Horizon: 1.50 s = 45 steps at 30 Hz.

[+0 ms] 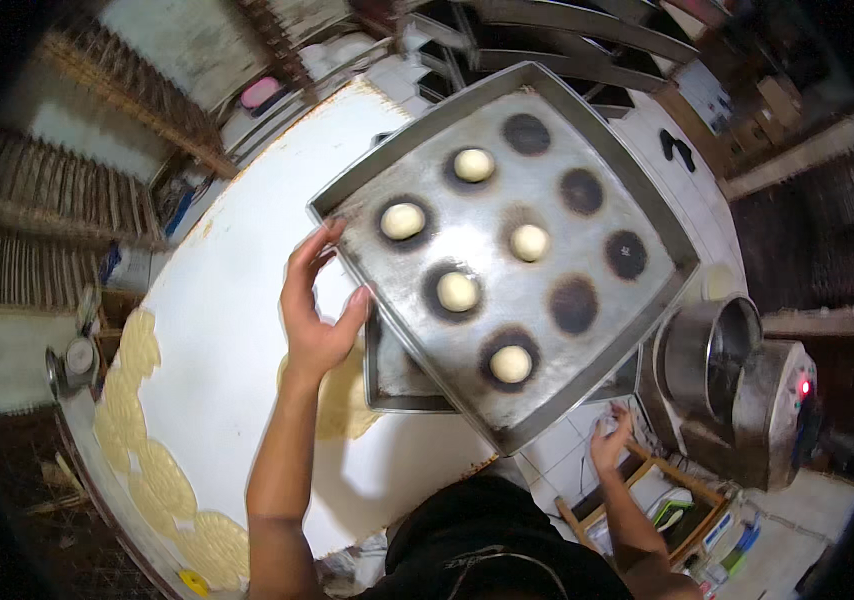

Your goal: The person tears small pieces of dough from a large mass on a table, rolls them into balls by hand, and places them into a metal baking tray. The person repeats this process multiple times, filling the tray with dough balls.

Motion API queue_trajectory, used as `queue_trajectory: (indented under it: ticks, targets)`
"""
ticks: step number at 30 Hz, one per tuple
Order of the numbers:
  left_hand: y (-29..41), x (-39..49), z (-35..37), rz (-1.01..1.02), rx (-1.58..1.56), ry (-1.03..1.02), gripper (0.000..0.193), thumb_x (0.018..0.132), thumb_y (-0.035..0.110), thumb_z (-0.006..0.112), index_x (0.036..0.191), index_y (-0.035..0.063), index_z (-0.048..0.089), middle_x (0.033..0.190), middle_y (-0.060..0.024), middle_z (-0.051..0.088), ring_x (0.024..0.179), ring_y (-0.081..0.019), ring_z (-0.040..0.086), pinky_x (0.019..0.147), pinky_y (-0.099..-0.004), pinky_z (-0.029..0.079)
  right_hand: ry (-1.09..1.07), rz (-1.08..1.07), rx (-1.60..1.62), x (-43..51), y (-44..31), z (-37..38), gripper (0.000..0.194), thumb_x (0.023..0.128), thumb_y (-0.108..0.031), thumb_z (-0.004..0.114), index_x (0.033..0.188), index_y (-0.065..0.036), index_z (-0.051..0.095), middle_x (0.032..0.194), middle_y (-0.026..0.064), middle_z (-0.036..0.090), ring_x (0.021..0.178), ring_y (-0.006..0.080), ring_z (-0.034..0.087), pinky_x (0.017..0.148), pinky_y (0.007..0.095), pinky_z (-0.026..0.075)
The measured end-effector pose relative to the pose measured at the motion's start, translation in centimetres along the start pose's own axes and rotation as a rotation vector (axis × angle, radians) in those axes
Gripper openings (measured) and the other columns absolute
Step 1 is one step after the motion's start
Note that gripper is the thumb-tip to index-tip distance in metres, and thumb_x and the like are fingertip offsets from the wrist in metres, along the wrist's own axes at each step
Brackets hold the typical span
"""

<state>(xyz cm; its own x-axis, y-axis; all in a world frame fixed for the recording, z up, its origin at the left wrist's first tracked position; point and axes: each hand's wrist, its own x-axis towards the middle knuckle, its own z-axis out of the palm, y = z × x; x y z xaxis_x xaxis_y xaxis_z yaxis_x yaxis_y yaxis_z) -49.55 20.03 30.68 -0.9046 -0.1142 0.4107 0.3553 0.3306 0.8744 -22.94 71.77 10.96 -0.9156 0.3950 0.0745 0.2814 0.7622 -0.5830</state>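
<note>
My left hand (pixel 318 330) is at the left side of a large square metal baking tray (pixel 434 360). Its fingertips and thumb meet the rim. Several round pale dough balls (pixel 458 292) sit on the tray, each on a dark round mark; other dark marks (pixel 574 304) are bare. Under it, turned at a different angle, shows part of a second metal tray (pixel 397 367). My right hand (pixel 611 442) is lower right, apart from the upper tray, fingers bent. Something whitish shows by its fingers, too blurred to tell.
Flattened dough pieces (pixel 161 480) line the left edge of the white table (pixel 247 300), and another dough sheet (pixel 344 405) lies partly under the trays. At right stands a machine with a metal bowl (pixel 731 352). A wooden drawer (pixel 644 487) is below my right hand.
</note>
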Motion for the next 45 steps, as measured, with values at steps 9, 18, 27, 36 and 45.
queue_trajectory:
  ticks: [9,18,27,36,45]
  targets:
    - [-14.4,-42.1,-27.4,-0.970,0.686,0.058,0.058,0.092,0.027,0.080,0.140,0.0021,0.058,0.139,-0.0250,0.057,0.136,-0.0420,0.049,0.115,-0.0508,0.042,-1.156,-0.583,0.516,-15.5,-32.8,22.5,0.026,0.094,-0.008,0.072,0.119,-0.001,0.069,0.118,0.0187,0.071,0.110,0.0343,0.071,0.095,0.0403,0.056]
    - [-22.6,-47.7,-45.5,-0.740,1.199,0.515,0.077,0.089,0.039,0.079,0.152,0.0047,0.049,0.156,-0.0259,0.041,0.145,-0.0457,0.037,0.118,-0.0637,0.029,-1.069,-0.744,0.514,-22.7,-62.6,54.3,0.033,0.096,-0.015,0.068,0.124,0.001,0.071,0.113,0.0195,0.075,0.103,0.0304,0.074,0.092,0.0399,0.058]
    - [-21.8,-48.3,-46.1,-0.817,1.022,0.503,0.077,0.088,0.042,0.073,0.150,0.0017,0.051,0.160,-0.0274,0.040,0.150,-0.0458,0.034,0.122,-0.0644,0.025,-0.637,-0.698,-0.056,-31.0,-87.7,69.5,0.066,0.092,-0.057,0.070,0.120,0.002,0.072,0.117,0.0271,0.068,0.118,0.0506,0.059,0.103,0.0593,0.049]
    - [-22.3,-47.8,-46.0,-0.798,0.964,0.524,0.078,0.087,0.036,0.075,0.151,0.0004,0.048,0.161,-0.0277,0.037,0.153,-0.0459,0.030,0.123,-0.0653,0.022,-1.332,-0.018,0.935,-22.2,-73.5,64.4,0.034,0.098,-0.008,0.072,0.125,0.005,0.057,0.112,0.0155,0.071,0.096,0.0213,0.072,0.082,0.0356,0.062]
    - [-16.1,-47.5,-35.7,-0.682,-0.494,0.535,0.073,0.090,0.026,0.088,0.147,0.0014,0.051,0.145,-0.0149,0.058,0.136,-0.0288,0.055,0.114,-0.0475,0.045,-1.316,-0.061,1.047,-32.7,-52.9,36.7,0.035,0.090,0.005,0.077,0.115,-0.004,0.054,0.113,0.0092,0.068,0.112,0.0189,0.066,0.102,0.0376,0.054]
